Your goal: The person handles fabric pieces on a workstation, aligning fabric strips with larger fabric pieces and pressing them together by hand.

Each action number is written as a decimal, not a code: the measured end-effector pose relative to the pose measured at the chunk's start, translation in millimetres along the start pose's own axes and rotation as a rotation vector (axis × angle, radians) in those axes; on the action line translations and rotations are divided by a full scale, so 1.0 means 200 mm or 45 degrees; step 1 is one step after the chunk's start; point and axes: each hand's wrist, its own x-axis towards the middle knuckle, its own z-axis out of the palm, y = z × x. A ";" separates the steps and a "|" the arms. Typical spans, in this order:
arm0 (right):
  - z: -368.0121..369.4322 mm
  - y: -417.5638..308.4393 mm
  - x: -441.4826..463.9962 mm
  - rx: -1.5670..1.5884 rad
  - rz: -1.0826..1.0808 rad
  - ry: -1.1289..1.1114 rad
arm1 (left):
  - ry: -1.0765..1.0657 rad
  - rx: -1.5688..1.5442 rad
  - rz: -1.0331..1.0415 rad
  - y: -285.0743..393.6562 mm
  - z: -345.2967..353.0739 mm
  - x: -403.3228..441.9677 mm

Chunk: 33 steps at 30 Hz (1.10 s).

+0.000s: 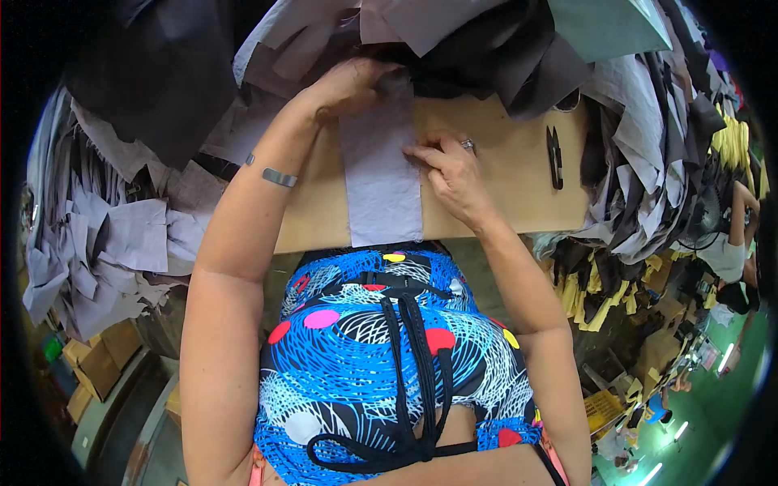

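A light grey-purple strip of cloth (pixel 381 178) lies lengthwise on the wooden table, its near end at the front edge. My left hand (pixel 350 85) is at the strip's far end, close to the dark cloth pile; its fingertips are hidden among the fabric. On the strip's right edge rests the index fingertip of my right hand (pixel 454 166), which wears a ring, its other fingers curled. Small black snips (pixel 554 158) lie on the table to the right of that hand.
Dark and grey cloth pieces (pixel 478 57) are heaped along the table's far side. Stacks of grey cloth hang at the left (pixel 130 235) and right (pixel 640 138). Cardboard boxes (pixel 93 364) stand at the lower left. Part of another person (pixel 733 243) shows at far right.
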 end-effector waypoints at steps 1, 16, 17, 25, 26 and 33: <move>0.00 0.00 -0.02 -0.047 -0.025 -0.006 | 0.021 0.013 0.010 -0.01 0.00 0.00; -0.05 0.03 -0.26 -0.266 -0.357 -0.159 | 0.080 0.019 -0.025 0.02 0.02 0.00; -0.06 0.02 -0.32 -0.346 -0.461 -0.189 | 0.123 -0.012 -0.023 0.02 0.04 0.00; -0.10 -0.01 -0.43 -0.467 -0.661 -0.305 | 0.090 -0.045 0.005 0.00 0.04 0.01; -0.11 -0.02 -0.43 -0.432 -0.643 -0.318 | 0.093 -0.037 0.002 -0.01 0.04 0.01; -0.11 -0.03 -0.18 0.136 -0.072 -0.115 | 0.087 -0.075 0.012 0.00 0.04 0.02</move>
